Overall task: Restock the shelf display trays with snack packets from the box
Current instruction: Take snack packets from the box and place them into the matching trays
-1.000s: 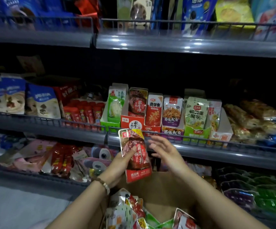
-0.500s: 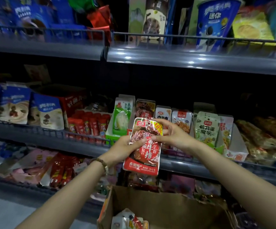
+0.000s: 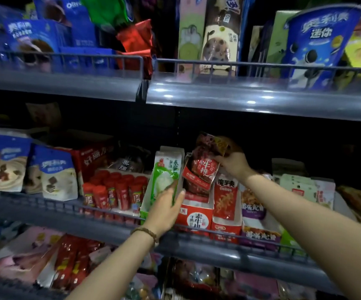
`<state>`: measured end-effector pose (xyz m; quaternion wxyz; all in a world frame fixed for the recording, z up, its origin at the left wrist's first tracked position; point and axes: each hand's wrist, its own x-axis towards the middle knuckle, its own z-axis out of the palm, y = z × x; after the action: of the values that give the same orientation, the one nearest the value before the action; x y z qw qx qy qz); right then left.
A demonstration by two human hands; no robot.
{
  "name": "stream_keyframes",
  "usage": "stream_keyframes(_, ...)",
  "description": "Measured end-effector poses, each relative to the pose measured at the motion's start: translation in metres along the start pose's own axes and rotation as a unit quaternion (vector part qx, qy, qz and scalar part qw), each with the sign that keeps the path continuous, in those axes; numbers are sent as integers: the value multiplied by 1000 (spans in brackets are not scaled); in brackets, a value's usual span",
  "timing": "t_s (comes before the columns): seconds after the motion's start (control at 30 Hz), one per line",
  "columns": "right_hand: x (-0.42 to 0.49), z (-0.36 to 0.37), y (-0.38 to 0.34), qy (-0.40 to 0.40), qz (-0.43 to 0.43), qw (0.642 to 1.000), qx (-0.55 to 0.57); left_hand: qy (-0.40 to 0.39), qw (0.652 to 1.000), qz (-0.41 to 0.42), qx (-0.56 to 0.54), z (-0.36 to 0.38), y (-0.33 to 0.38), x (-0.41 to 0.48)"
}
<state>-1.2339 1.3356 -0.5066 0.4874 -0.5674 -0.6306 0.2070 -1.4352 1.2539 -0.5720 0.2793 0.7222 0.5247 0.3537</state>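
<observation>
My right hand grips the top of a red snack packet and holds it tilted over the red display tray on the middle shelf. Its lower end sits among other dark red packets in that tray. My left hand rests on the left side of the same tray, fingers against the green-and-white packet in the neighbouring green tray. The box is out of view.
To the right stand trays with orange-red packets, purple-labelled packets and pale green ones. Red tubes and blue biscuit bags fill the left. A wire rail runs along the shelf front. Shelves above and below are stocked.
Both hands held the red packet in front of the shelf; now the right hand alone has lifted it into the red tray, and the left hand has dropped to the tray's side. The box left view.
</observation>
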Motion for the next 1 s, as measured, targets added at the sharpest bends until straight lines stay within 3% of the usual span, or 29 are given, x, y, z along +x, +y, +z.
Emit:
stream_keyframes(0.17,12,21,16,-77,-11,971,-224,25,999,36,30,15,-5,5)
stream_keyframes(0.3,13,31,32,-71,-55,955,-284,20,999,29,28,19,-10,10)
stream_keyframes(0.77,11,29,47,-59,-92,946,-306,7,997,43,70,16,-14,6)
stream_keyframes(1.0,-61,7,15,-75,-119,954,-264,31,987,54,147,16,-6,-16)
